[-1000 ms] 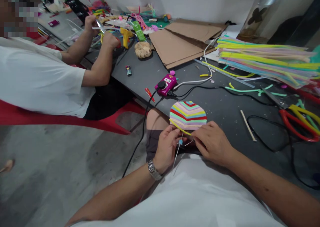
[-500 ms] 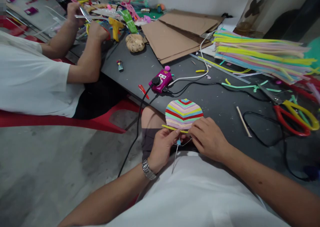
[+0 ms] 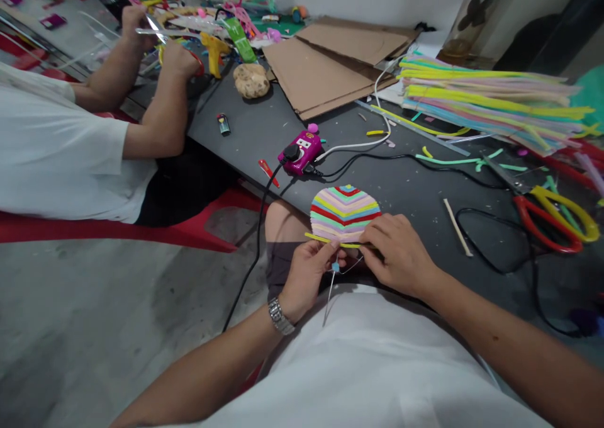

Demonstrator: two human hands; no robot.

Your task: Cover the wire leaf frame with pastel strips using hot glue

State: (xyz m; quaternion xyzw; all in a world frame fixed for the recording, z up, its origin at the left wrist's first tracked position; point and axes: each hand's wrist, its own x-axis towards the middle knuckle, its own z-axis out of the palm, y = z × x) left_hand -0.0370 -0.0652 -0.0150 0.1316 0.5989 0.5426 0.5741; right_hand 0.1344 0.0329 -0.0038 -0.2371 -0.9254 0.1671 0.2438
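Note:
A round piece of striped pipe cleaners (image 3: 345,213), in red, yellow, green, pink and lilac chevrons, is held over my lap. A yellow pipe cleaner (image 3: 315,238) lies across its lower edge. My left hand (image 3: 309,274) is closed, thumb and fingers pinching the lower middle of the piece and the yellow strip. My right hand (image 3: 399,248) has its fingers closed at the right end of that strip, against the piece's lower right edge. A thin white stem (image 3: 329,296) with a small blue knot (image 3: 335,267) hangs below. My right fingertips are partly hidden.
A purple power adapter (image 3: 302,152) with cords stands on the grey table (image 3: 401,182). Right lie scissors (image 3: 547,220), a thin stick (image 3: 457,227) and a pipe cleaner bundle (image 3: 486,104). Behind is cardboard (image 3: 325,69). At left, another person's hands (image 3: 177,60) hold scissors.
My right hand has slid slightly right along the yellow pipe cleaner, showing more of the strip. My left hand keeps its hold. The view has shifted a little.

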